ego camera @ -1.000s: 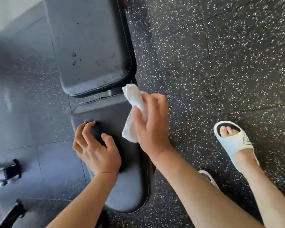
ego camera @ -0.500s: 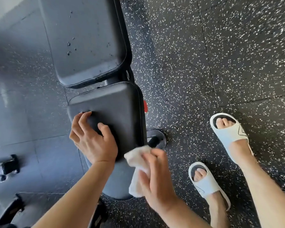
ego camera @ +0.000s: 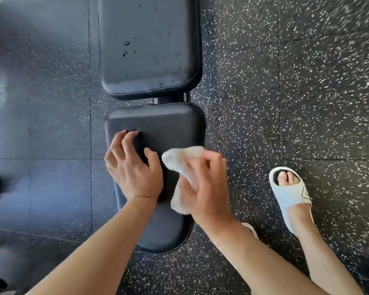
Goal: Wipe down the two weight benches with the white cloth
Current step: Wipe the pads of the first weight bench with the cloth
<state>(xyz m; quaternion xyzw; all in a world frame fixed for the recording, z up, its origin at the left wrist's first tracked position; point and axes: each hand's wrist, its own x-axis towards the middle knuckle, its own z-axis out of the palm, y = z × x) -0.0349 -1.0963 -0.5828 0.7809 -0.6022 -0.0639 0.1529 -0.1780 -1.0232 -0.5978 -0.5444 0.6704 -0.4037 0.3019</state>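
Insp. note, head view. R hand (ego camera: 202,186) is closed round the bunched white cloth (ego camera: 182,165) and presses it on the right part of the seat pad (ego camera: 158,120), near that pad's right edge. L hand (ego camera: 132,167) holds nothing: fingers curled, tips bearing on the seat pad's left half, prob. bracing. Cloth sits just beside the L thumb, not touching as far as I can tell.

Key relation: bench long axis runs away from the person, seat pad nearest, back pad (ego camera: 149,45) beyond it across a narrow gap. Droplets show on the back pad; judged not yet wiped. It lies straight ahead of both hands; R hand has the cloth, so the reach fwd is its job. Second bench not in view. White slide sandal (ego camera: 290,192) stands right of bench on the speckled floor (ego camera: 307,81).
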